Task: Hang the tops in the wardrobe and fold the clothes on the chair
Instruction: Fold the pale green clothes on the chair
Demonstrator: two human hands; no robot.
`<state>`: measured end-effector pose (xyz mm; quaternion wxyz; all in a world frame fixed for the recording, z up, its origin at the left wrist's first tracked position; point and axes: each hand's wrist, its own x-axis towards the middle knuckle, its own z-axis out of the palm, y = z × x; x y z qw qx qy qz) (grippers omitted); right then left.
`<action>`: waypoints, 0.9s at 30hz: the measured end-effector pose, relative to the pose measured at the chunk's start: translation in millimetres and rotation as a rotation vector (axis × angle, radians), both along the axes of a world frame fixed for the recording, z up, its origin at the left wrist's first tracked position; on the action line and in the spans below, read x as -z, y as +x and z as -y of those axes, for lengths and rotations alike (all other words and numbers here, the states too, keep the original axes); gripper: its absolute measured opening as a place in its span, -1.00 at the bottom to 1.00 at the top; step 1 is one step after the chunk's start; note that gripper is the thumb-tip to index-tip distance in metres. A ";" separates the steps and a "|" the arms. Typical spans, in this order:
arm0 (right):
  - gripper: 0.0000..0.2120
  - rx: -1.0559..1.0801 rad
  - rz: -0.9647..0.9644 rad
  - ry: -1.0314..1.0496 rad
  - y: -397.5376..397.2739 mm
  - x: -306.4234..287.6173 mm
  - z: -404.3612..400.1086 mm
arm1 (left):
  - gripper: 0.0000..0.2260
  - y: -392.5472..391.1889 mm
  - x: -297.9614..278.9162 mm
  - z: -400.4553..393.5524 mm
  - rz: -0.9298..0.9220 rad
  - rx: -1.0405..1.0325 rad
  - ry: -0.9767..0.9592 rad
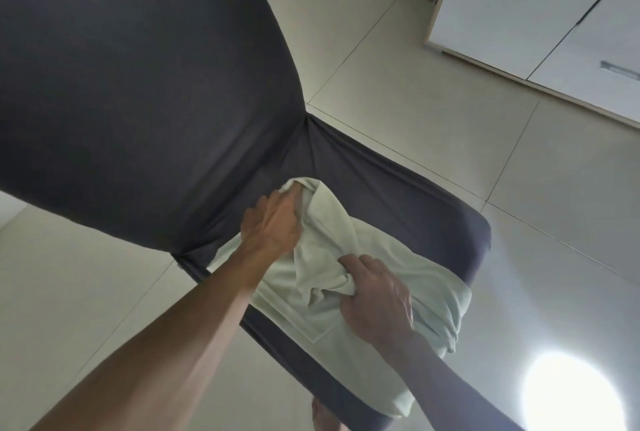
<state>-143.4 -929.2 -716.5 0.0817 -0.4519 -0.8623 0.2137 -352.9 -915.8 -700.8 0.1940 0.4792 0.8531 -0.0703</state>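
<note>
Pale mint cotton garment (381,257) lies crumpled on grey fabric-covered chair (433,195) seat. L hand (273,222) pinches far edge, R hand (377,299) bunches the middle; lift both evenly, spread flat before folding.
</note>
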 end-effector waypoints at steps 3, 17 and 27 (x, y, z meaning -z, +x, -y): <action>-0.68 -0.002 -0.057 -0.004 0.4 -3.5 -2.5 | -0.45 -6.8 9.7 -8.6 -0.033 -0.065 0.040; -0.79 0.046 -0.253 0.039 -14.8 -9.6 1.2 | -0.61 3.7 -1.7 -38.4 0.424 -0.494 0.257; -0.49 0.068 -0.451 -0.071 -5.3 -25.7 0.8 | -0.72 3.9 -5.6 -11.0 0.667 -0.708 0.502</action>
